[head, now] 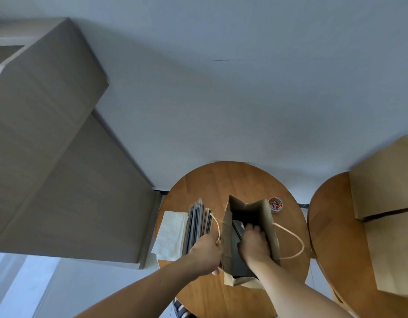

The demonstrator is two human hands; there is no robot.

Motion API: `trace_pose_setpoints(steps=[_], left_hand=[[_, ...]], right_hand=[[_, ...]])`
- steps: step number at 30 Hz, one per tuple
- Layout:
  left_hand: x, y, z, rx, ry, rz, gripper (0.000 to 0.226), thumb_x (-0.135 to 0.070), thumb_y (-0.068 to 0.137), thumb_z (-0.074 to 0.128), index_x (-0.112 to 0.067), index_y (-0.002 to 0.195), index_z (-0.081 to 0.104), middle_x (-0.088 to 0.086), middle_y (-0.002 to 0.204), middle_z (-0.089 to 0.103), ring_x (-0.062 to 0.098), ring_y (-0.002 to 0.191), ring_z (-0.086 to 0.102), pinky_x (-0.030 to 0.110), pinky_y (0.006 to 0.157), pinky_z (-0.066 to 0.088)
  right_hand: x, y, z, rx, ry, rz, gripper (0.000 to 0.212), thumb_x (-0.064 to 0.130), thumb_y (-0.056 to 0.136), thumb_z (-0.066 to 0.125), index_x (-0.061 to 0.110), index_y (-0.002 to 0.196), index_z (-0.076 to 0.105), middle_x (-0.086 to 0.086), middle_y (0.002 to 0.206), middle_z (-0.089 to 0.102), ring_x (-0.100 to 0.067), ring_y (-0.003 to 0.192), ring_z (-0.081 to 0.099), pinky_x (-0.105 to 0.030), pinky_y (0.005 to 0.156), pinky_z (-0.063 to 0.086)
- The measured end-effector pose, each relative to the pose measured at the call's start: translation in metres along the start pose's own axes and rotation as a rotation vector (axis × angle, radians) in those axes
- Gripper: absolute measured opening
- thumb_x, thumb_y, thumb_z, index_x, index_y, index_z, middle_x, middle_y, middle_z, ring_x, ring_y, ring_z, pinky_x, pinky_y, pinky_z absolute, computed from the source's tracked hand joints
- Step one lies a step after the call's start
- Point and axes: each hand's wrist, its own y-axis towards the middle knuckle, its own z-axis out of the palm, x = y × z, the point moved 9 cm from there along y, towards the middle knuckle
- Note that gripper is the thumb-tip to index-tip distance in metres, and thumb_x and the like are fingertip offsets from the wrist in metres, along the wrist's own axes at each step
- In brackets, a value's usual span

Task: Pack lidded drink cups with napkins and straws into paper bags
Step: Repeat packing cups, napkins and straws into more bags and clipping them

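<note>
Left hand (205, 251) pinched rim of brown paper bag (226, 244); right hand (253, 242) fingers curled inside, hold unclear. Advice was: mouth wide, lower straight.

Seemingly a home room: round wooden table (221, 180), grey cabinet (60, 157).

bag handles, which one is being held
The left handle, gripped by the left hand; the right handle hangs loose over the table, untouched.
</note>
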Motion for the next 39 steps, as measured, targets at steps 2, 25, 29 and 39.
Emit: trace_pose_setpoints(steps=[2,25,29,39], left_hand=[[0.001,0.001,-0.001,-0.019,-0.003,-0.002,0.015,-0.021,0.102,0.042,-0.03,0.109,0.052,0.0,0.087,0.068,0.008,0.063,0.072,0.021,0.057,0.058],[-0.045,-0.007,0.028,0.292,-0.059,0.088,0.052,-0.022,0.091,0.056,-0.013,0.14,0.043,0.01,0.12,0.063,0.028,0.106,0.065,0.042,0.086,0.058],[-0.042,-0.008,0.04,0.356,-0.04,0.095,0.086,-0.027,0.081,0.07,-0.023,0.153,0.023,0.005,0.135,0.054,0.028,0.108,0.063,0.036,0.08,0.057],[-0.048,0.002,0.025,-0.054,0.459,0.072,0.021,-0.036,0.095,0.049,-0.017,0.096,0.058,0.004,0.092,0.063,0.026,0.091,0.067,0.034,0.073,0.055]], right_hand=[[0.008,-0.003,-0.007,0.001,-0.026,-0.029,0.04,0.02,0.096,0.058,0.014,0.133,0.044,-0.006,0.135,0.049,-0.024,0.126,0.048,-0.03,0.104,0.041],[-0.022,-0.063,-0.061,0.482,0.967,0.193,0.051,0.058,0.1,0.036,0.021,0.131,0.048,-0.003,0.131,0.053,-0.033,0.084,0.071,-0.038,0.061,0.058],[-0.008,-0.066,-0.057,0.459,0.976,0.136,0.029,0.035,0.101,0.045,0.015,0.11,0.064,-0.012,0.1,0.07,-0.027,0.076,0.071,-0.034,0.063,0.052],[-0.023,-0.05,-0.062,0.173,0.539,-0.104,0.035,0.027,0.1,0.053,0.018,0.133,0.057,0.0,0.132,0.059,-0.016,0.12,0.055,-0.031,0.102,0.045]])
